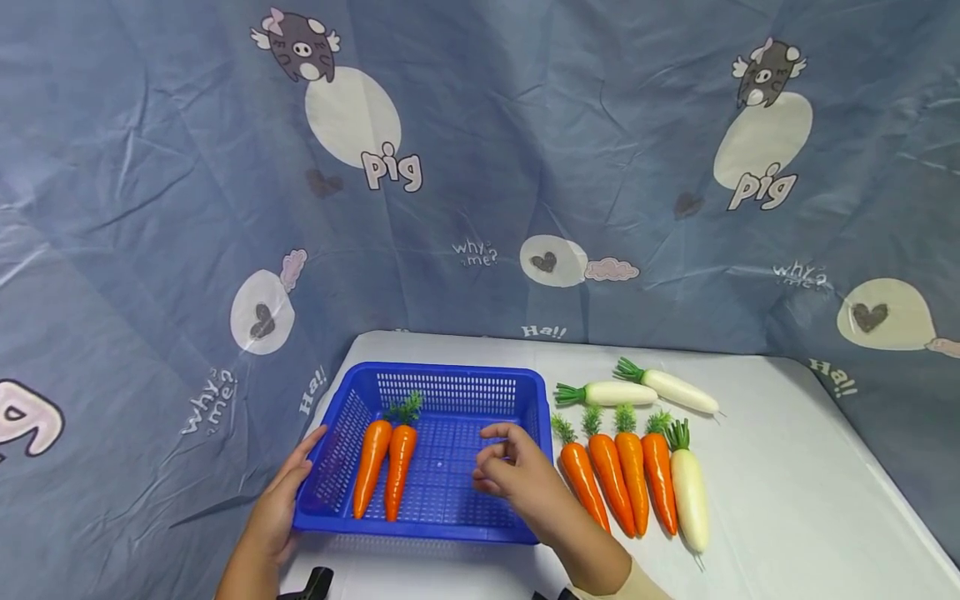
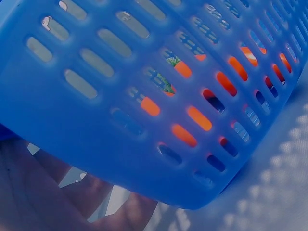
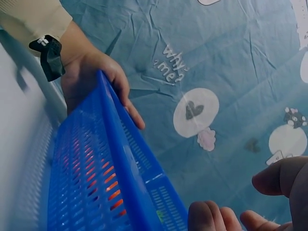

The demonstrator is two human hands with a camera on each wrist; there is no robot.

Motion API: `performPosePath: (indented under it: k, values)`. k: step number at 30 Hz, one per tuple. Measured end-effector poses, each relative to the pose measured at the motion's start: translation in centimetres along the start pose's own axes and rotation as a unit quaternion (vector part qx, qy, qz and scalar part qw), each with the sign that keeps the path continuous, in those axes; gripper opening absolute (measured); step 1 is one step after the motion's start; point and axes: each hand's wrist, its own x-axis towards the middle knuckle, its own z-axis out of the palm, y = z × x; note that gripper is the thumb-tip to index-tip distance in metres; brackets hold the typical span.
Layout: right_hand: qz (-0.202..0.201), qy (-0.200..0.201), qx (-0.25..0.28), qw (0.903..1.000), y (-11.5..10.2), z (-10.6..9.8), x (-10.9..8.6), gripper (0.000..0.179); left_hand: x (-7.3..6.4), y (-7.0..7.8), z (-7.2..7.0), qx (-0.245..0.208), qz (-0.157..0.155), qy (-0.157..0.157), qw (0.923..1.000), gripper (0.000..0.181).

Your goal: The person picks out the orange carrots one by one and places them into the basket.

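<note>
A blue plastic basket [image 1: 438, 531] with slotted walls holds two orange carrots [image 1: 371, 467] with green tops, lying side by side toward its left. Against the basket's left side rests my left hand [image 1: 273, 510], fingers extended along the outside of the wall; the left wrist view shows these fingers [image 2: 86, 192] spread beside the blue plastic. Above the right half of the basket hovers my right hand [image 1: 521, 475], its fingers loosely bent. In the right wrist view the thumb [image 3: 276, 180] stands apart from the fingertips, with nothing between them.
Right of the basket, several carrots [image 1: 609, 479] lie in a row, with a white radish [image 1: 690, 500] at its right end. Two more white radishes [image 1: 678, 392] lie behind them. A blue printed curtain [image 1: 480, 167] hangs behind and left of the white table [image 1: 810, 483].
</note>
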Motion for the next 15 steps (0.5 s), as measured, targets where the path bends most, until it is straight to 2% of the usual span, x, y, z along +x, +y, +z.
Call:
performPosePath:
  k: [15]
  values:
    - [-0.006, 0.008, 0.007, 0.9999, 0.1, -1.5, -0.7, 0.041, -0.1, -0.4, -0.3, -0.015, 0.029, -0.021, 0.9993, 0.054]
